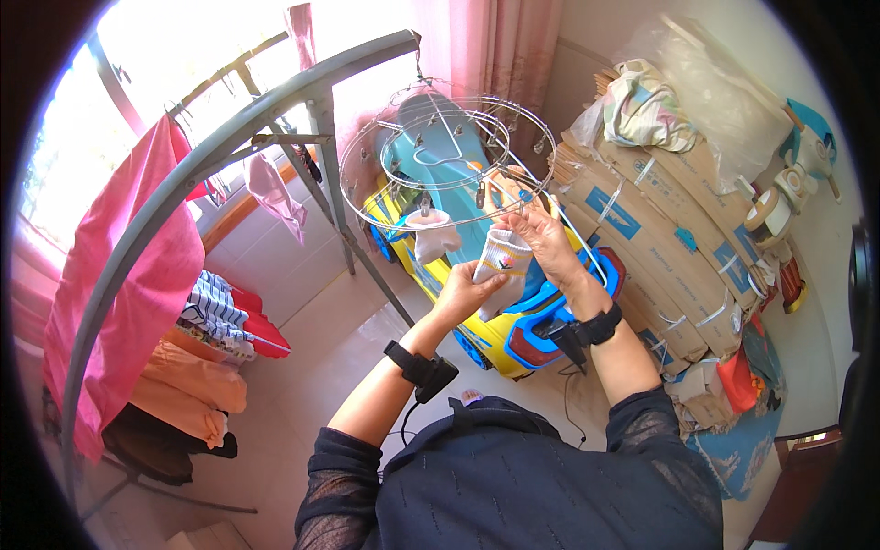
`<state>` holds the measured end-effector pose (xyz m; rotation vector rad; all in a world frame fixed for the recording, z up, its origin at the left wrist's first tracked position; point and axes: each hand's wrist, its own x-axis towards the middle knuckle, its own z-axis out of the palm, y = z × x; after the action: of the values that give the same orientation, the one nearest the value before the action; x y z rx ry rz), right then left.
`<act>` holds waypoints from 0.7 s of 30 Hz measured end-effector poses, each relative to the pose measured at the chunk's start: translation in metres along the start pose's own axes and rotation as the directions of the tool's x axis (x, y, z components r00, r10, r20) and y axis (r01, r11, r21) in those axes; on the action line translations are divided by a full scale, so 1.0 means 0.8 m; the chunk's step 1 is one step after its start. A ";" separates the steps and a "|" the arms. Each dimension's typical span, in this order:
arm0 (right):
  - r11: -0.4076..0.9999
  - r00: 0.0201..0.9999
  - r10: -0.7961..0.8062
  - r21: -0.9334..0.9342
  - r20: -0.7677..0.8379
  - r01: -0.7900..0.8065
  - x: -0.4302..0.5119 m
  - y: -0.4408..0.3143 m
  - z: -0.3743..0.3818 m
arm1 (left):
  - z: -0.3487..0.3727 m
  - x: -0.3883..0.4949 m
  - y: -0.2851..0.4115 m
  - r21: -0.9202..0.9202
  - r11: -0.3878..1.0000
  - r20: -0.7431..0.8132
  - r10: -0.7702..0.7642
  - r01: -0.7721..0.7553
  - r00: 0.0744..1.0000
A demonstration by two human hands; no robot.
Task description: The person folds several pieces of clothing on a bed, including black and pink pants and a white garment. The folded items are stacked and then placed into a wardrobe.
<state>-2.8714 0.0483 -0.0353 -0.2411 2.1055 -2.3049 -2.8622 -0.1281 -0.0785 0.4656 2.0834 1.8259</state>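
My left hand [464, 292] grips a white sock [504, 265] with yellow stripes and a small flower on its cuff. At the sock's upper right edge is my right hand [540, 240], its fingers pinching the cuff close to the rim of a round wire hanger. This metal drying hanger [454, 223] has two rings with metal clips and hangs from the curved end of a grey metal rack. Left of the held sock, another white sock [434, 237] hangs from a clip on the hanger. Part of my right hand lies behind the hanger's wires.
The grey metal rack [185, 161] arches on the left, with a pink cloth [130, 275] and other clothes hanging there. Beneath the hanger stands a yellow and blue toy car [543, 330] with a light-blue plastic piece on it. Flattened cardboard boxes [660, 227] are stacked on the right.
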 end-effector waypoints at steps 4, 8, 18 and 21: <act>0.994 0.990 -0.106 0.011 -0.097 0.107 0.012 0.015 -0.007 | -0.006 -0.006 -0.011 0.136 0.991 0.019 -0.014 0.011 1.000; 0.979 0.981 -0.144 0.126 -0.129 0.160 0.018 0.028 -0.012 | -0.033 -0.018 -0.049 0.362 0.931 -0.089 0.075 -0.038 0.993; 0.994 0.995 0.094 -0.047 -0.029 -0.095 0.003 0.054 0.026 | -0.126 0.047 -0.102 0.573 0.766 -0.126 0.435 -0.293 0.892; 0.994 1.000 -0.021 -0.111 -0.019 0.019 0.037 0.057 0.045 | -0.124 0.069 -0.086 0.421 0.837 -0.052 0.408 -0.350 0.912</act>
<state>-2.9004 0.0050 -0.0741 -0.2428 2.2545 -2.2121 -2.9583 -0.1995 -0.1363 0.9453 2.6353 1.6485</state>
